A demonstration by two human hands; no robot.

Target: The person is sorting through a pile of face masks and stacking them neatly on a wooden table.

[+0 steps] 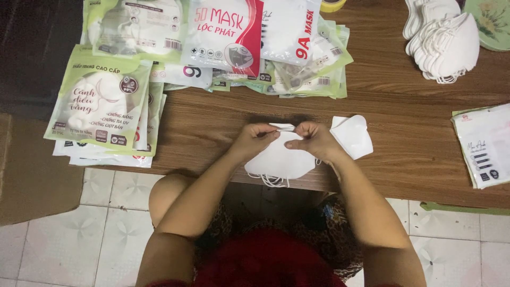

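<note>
Both hands meet at the near edge of the desk over a small stack of white masks. The left hand and right hand are each closed in a narrow pinch on the stack's top edge, thumbs and fingertips almost touching one another; the ear loops hang off the desk's front edge below. Just right of the right hand lies a single white mask, flat on the wood.

The packages sit at the far and left sides. At far left, a pile of pale green pouches — rectangular, with a white round window and dark round badges — overhangs the desk's left end. Behind the hands, a red-and-white pack lies on top of a spread of clear and green-edged bags, with a white pack beside it. At far right, a heap of loose white masks — well apart from the hands. At the right edge, a white pouch with a green border and small dark icons. Tiled floor shows below.
</note>
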